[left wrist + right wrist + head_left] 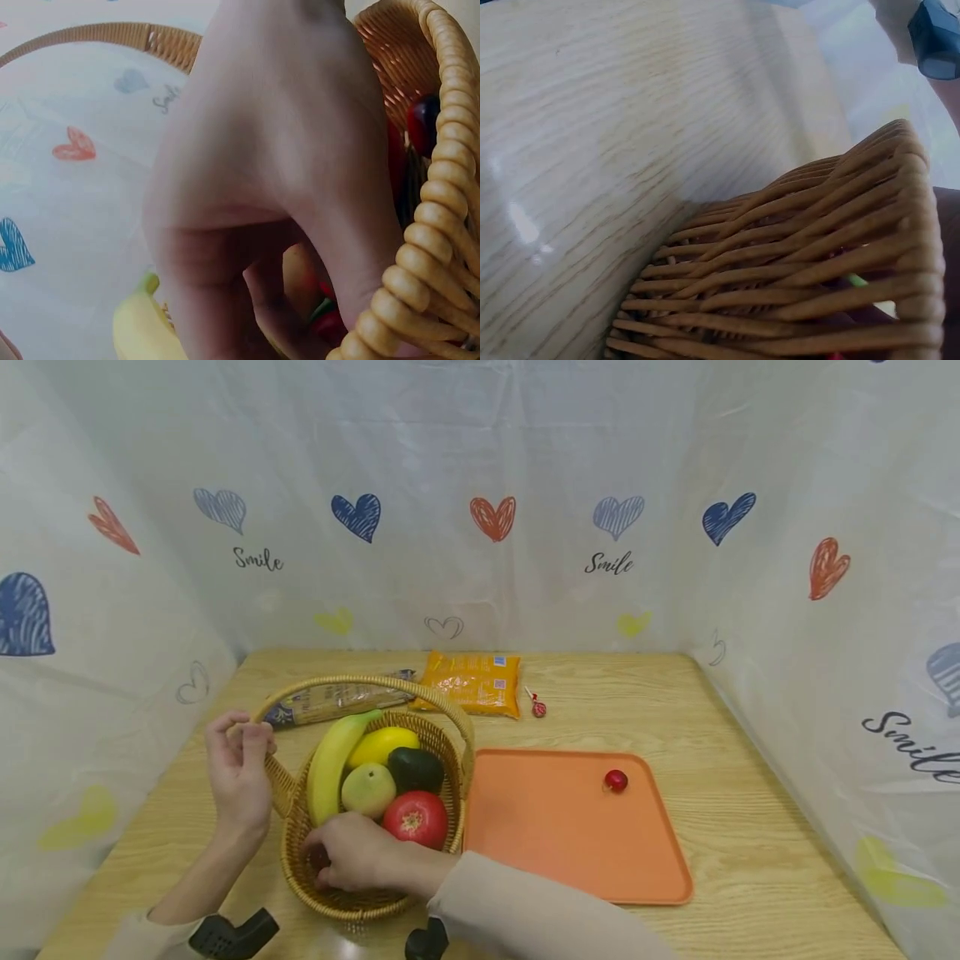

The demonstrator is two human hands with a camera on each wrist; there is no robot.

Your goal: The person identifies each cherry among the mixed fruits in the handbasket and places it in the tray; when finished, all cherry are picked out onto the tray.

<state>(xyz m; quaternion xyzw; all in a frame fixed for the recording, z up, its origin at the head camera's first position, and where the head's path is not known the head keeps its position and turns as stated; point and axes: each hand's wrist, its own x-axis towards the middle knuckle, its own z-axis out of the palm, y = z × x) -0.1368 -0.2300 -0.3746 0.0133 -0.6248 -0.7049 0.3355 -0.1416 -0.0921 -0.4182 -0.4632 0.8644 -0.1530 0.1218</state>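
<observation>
in lower left of frame, within wicker basket [360,912] near its left rim: dark red fruit [318,858], mostly hidden, held between thumb and fingers of right hand [356,857]. at basket's left: left hand [242,768], fingers curled on handle [360,680]. packed just beyond right hand: banana [332,772], lemon [385,743], avocado [417,771], pale green fruit [367,790], pomegranate [420,817]. lower right of centre: orange tray [555,827] bearing red cherry [616,781]. mid-frame, behind: long packet [341,700], orange packet [472,683], lollipop [538,707].
</observation>
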